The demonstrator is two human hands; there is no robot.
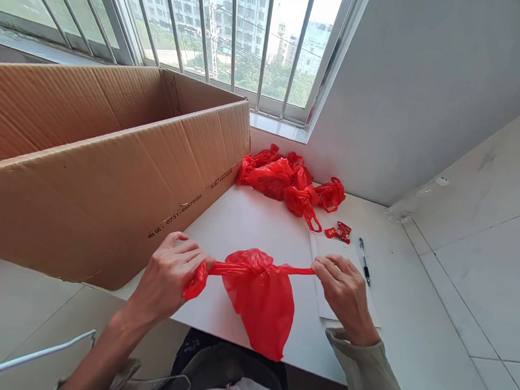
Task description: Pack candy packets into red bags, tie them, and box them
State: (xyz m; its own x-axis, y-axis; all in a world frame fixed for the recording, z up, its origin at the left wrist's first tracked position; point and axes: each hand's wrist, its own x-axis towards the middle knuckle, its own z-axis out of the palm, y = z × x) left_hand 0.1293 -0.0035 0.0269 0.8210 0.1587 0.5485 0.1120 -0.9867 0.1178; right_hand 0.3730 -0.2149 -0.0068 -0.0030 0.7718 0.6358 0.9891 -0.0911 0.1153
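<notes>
A red plastic bag (263, 311) hangs between my two hands near the front edge of the white table, its neck gathered into a knot. My left hand (177, 269) is closed around one twisted handle, and a crumpled loop of it sticks out below the fingers. On the other side, my right hand (338, 281) pinches the opposite handle, which is stretched straight and taut. The lower part of the bag droops toward my lap. What is inside the bag cannot be seen.
A large open cardboard box (107, 208) takes up the left side. Several red plastic bags (279, 175) are piled by the wall. Small red packets (342, 231), white paper (330, 307) and a black pen (364, 262) lie on the white table (258, 218) at right. Behind is a barred window (248, 45).
</notes>
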